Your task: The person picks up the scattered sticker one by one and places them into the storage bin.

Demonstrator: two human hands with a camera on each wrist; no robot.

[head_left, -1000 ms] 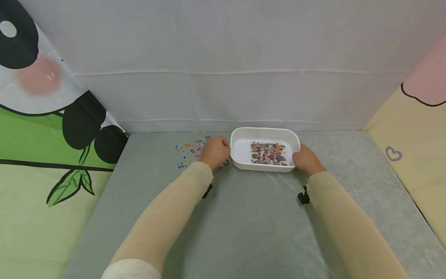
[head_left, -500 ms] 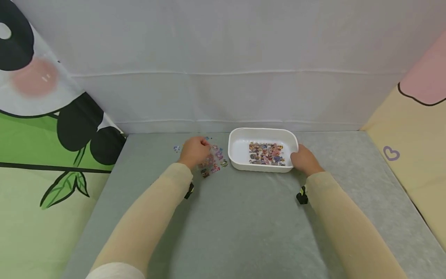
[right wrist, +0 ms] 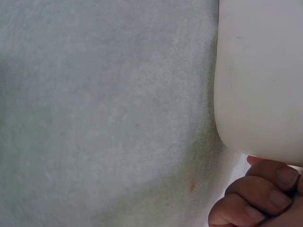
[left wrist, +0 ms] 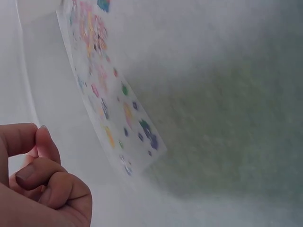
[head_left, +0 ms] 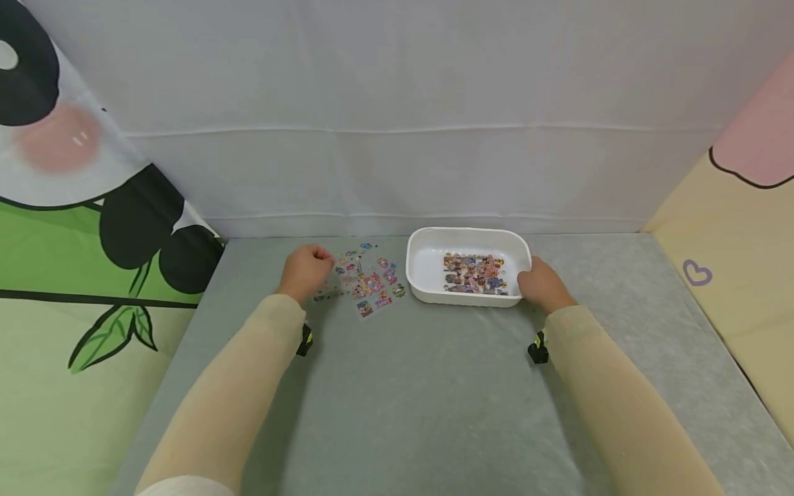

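A white plastic tray (head_left: 428, 296) stands on the grey cloth near the back wall. A colourful sticker sheet (head_left: 474, 275) with small printed figures lies inside it. My right hand (head_left: 546, 286) grips the tray's right end, its curled fingers (right wrist: 253, 198) against the end wall in the right wrist view. Left of the tray lies a clear sticker sheet (head_left: 372, 282) with small bright pictures. My left hand (head_left: 305, 272) is over that sheet's left end and covers part of it. In the left wrist view its thumb and index fingertips meet, with nothing visible between them.
Grey cloth (head_left: 434, 399) covers the table in front of both arms. A white sheet wall (head_left: 397, 172) rises directly behind the tray. Printed cartoon panels stand left (head_left: 37, 413) and right (head_left: 732, 296). A small black wrist camera (head_left: 538, 350) hangs under the right sleeve.
My left hand has moved left, from beside the tray's left end across the clear sticker sheet, uncovering its right part. My right hand keeps its grip on the tray.
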